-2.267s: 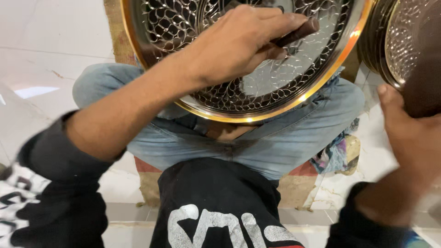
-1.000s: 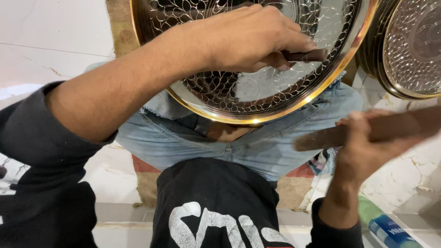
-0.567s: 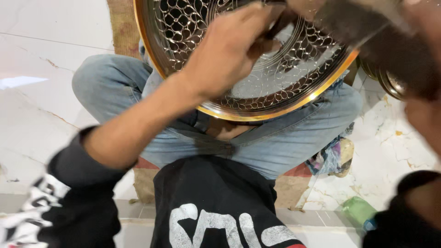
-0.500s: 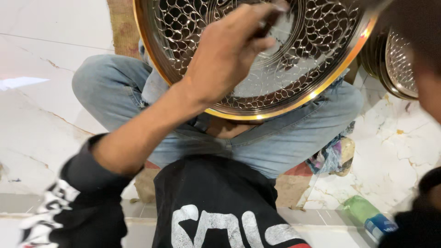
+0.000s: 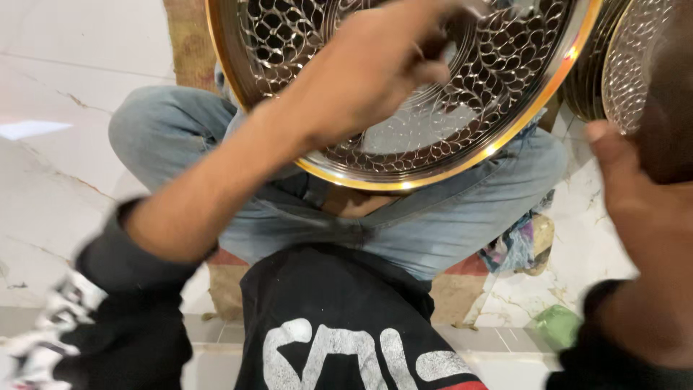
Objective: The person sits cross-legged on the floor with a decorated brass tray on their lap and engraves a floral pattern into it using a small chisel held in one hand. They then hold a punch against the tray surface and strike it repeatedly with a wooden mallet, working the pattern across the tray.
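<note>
A large round metal plate (image 5: 505, 123) with an engraved leaf pattern and a golden rim rests tilted on my crossed legs. My left hand (image 5: 368, 72) lies on its face, fingers closed on a thin dark punch (image 5: 435, 49) whose tip touches the plate. Close to the camera at the right edge, my right hand (image 5: 639, 217) is raised and blurred. It grips a dark brown wooden hammer (image 5: 668, 115); its far end is out of frame.
A stack of similar patterned plates (image 5: 613, 65) leans at the upper right. I sit on a woven mat (image 5: 455, 296) on a white marble floor (image 5: 65, 108). A bundle of coloured rags (image 5: 520, 245) and a green object (image 5: 559, 325) lie by my right knee.
My right hand swung the wooden hammer up and over the plate, then came back to the right, nearer the camera. My left hand stayed on the plate with the punch.
</note>
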The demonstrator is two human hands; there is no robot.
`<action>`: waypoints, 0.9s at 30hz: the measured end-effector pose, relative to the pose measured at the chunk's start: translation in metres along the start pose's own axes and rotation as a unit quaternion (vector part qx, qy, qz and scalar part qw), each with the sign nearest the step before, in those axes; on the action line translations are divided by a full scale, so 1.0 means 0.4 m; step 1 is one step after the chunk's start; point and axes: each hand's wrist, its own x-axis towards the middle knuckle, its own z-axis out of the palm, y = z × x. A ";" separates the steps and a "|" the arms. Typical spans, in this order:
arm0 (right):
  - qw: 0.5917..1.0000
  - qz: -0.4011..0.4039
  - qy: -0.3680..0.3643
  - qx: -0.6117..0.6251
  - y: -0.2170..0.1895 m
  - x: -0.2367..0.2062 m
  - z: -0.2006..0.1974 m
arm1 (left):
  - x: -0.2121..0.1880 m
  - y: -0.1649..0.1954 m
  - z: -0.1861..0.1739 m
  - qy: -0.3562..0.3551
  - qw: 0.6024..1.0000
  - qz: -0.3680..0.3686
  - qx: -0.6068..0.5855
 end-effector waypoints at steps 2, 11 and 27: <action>0.999 0.000 0.025 0.020 -0.017 -0.005 0.026 | 0.039 -0.017 -0.008 -0.053 0.993 0.082 0.068; 0.968 0.054 0.145 0.196 -0.060 0.009 0.053 | 0.109 0.000 -0.070 -0.160 0.975 0.105 0.114; 0.994 -0.016 0.055 0.088 -0.119 0.038 -0.010 | 0.117 0.007 -0.104 -0.204 0.972 0.105 0.056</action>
